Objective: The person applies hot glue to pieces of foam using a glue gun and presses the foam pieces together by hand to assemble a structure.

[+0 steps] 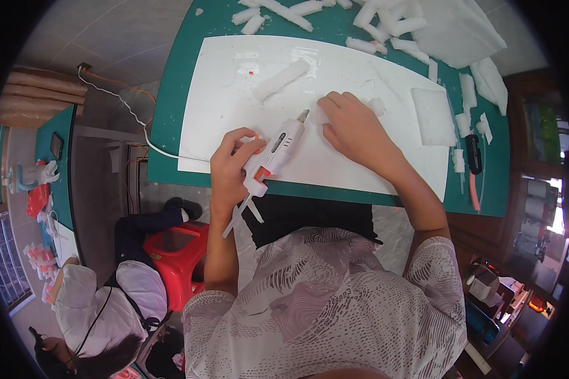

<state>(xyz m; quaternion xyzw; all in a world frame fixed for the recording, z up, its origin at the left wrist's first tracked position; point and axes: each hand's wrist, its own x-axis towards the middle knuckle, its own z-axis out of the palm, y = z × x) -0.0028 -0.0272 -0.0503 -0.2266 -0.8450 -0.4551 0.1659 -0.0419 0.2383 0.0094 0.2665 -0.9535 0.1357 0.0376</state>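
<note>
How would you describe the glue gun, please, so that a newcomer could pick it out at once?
Start at the green table and the large white sheet on it. By the sheet's near edge, the fingers of the left hand hold the glue gun. Unlike the white strips nearby, it has orange parts and a metallic nozzle.

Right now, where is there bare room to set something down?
The white board is mostly bare between its left edge, the left hand and the foam strip. A smaller patch lies between the right forearm and the board's right edge, nearer you than the foam square. Foam pieces crowd the far side and right edge of the green table.
</note>
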